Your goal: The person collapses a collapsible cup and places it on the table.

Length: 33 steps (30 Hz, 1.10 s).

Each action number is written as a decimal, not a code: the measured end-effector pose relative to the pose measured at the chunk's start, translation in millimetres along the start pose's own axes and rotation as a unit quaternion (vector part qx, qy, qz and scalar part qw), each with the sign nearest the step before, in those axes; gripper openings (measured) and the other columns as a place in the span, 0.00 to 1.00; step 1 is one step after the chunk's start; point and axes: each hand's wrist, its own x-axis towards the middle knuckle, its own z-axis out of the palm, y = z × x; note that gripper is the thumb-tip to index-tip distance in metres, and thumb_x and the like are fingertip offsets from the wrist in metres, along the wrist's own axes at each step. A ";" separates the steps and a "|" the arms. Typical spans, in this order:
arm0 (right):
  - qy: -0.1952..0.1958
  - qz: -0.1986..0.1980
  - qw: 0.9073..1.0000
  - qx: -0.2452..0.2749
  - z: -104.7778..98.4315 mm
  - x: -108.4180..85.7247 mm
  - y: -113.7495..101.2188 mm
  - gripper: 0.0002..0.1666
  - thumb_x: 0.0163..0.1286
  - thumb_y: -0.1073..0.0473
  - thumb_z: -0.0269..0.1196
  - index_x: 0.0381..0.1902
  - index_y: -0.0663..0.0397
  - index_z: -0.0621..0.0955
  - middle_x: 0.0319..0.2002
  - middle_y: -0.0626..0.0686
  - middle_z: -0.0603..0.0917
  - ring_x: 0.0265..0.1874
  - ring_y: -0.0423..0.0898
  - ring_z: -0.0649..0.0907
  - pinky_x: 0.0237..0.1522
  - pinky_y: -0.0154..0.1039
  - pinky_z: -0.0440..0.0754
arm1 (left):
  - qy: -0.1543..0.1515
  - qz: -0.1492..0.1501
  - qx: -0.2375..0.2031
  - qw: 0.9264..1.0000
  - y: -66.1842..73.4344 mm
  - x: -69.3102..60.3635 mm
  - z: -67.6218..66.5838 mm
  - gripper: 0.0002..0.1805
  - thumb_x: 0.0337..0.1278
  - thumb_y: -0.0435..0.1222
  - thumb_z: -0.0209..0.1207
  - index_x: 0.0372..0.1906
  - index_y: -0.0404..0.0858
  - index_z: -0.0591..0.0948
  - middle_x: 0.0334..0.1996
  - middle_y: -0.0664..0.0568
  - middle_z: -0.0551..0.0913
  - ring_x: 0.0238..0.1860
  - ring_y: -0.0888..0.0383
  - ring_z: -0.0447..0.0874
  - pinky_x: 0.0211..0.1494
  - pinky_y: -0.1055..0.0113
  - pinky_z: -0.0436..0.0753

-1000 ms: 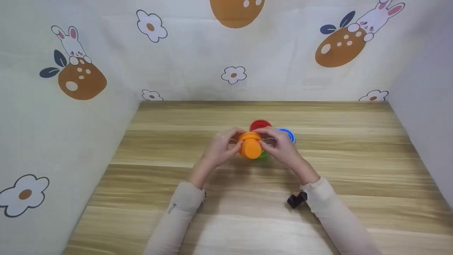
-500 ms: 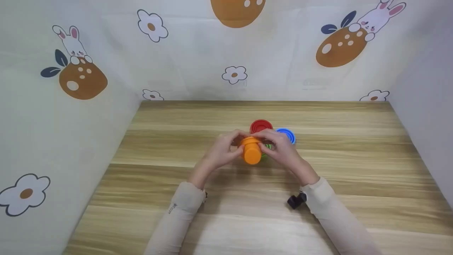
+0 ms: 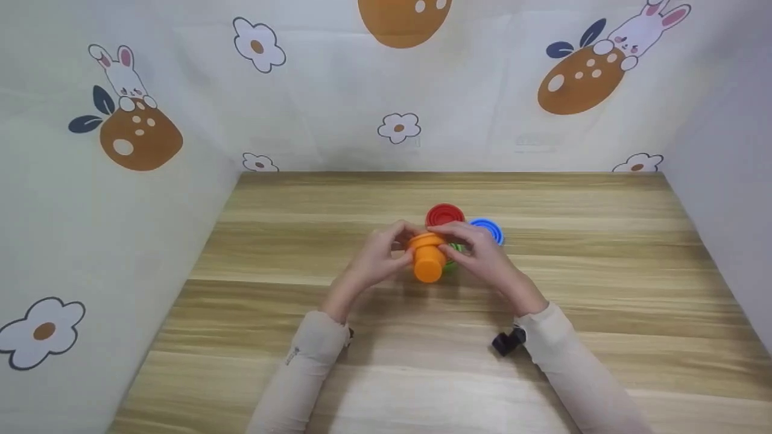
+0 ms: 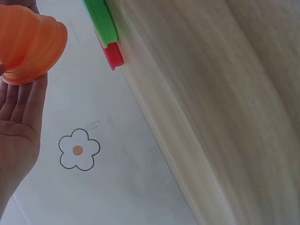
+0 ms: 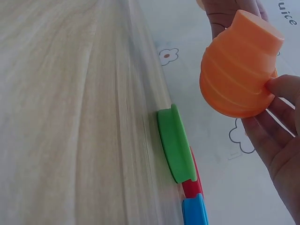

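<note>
An orange collapsible cup point(image 3: 428, 268), stretched out in ribbed steps, is held off the table between both hands, its narrow base toward me. My left hand point(image 3: 378, 253) grips its wide rim from the left, thumb in front and fingers behind. From the right, my right hand point(image 3: 482, 253) pinches the same cup. The right wrist view has the cup point(image 5: 239, 70) tilted, base up. Behind and below lie a red flattened cup point(image 3: 445, 214), a blue one point(image 3: 490, 231) and a green one point(image 3: 451, 259), which the right hand and orange cup partly hide.
The wood-grain table point(image 3: 289, 241) runs back to a wall point(image 3: 338, 78) covered in flower and rabbit print. Side walls stand at left and right. A black wrist device point(image 3: 508, 342) sticks out from the right sleeve point(image 3: 561, 343).
The orange cup's base has swung down toward me and more of its ribbed side shows. Both hands stay nearly in place, and more of the red and blue cups is visible.
</note>
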 end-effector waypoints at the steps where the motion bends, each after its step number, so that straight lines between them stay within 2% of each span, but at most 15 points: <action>1: 0.001 -0.002 1.000 0.004 -0.2 -0.2 0.3 0.22 0.69 0.59 0.65 0.61 0.48 0.81 0.57 0.49 0.84 0.57 0.46 0.83 0.61 0.41 0.82 | 0.001 0.001 -0.006 1.000 -0.1 -0.2 -0.2 0.16 0.61 0.29 0.59 0.54 0.38 0.77 0.50 0.48 0.85 0.49 0.55 0.83 0.60 0.62 0.84; 11: 0.004 0.016 0.999 0.040 -1.8 -0.9 -0.5 0.22 0.69 0.58 0.65 0.61 0.47 0.81 0.58 0.49 0.84 0.57 0.45 0.83 0.61 0.40 0.82 | 0.019 0.009 -0.034 0.999 -1.9 -2.0 -2.6 0.16 0.60 0.27 0.59 0.54 0.34 0.76 0.51 0.43 0.84 0.53 0.51 0.83 0.61 0.61 0.84; 20: 0.012 0.029 0.997 0.068 -2.2 -1.9 0.2 0.23 0.68 0.59 0.66 0.61 0.49 0.81 0.57 0.51 0.84 0.53 0.47 0.85 0.60 0.54 0.82 | 0.029 0.014 -0.044 0.998 -2.6 -2.7 -2.6 0.16 0.61 0.27 0.59 0.54 0.34 0.77 0.52 0.43 0.84 0.54 0.51 0.84 0.61 0.62 0.84; 27: 0.012 0.026 0.997 0.078 -2.6 -2.7 2.2 0.23 0.68 0.60 0.66 0.61 0.52 0.80 0.58 0.53 0.84 0.54 0.45 0.85 0.61 0.55 0.81 | 0.040 0.032 -0.052 0.997 -3.9 -3.4 -2.8 0.15 0.60 0.25 0.58 0.52 0.31 0.76 0.50 0.40 0.83 0.53 0.48 0.84 0.60 0.61 0.85; 33: 0.006 0.020 0.996 0.092 -3.6 -3.1 2.6 0.25 0.68 0.63 0.66 0.62 0.56 0.79 0.60 0.56 0.82 0.55 0.50 0.85 0.60 0.58 0.80 | 0.051 0.025 -0.054 0.997 -3.7 -4.3 -3.1 0.15 0.60 0.25 0.58 0.52 0.32 0.77 0.49 0.41 0.83 0.53 0.49 0.84 0.59 0.64 0.85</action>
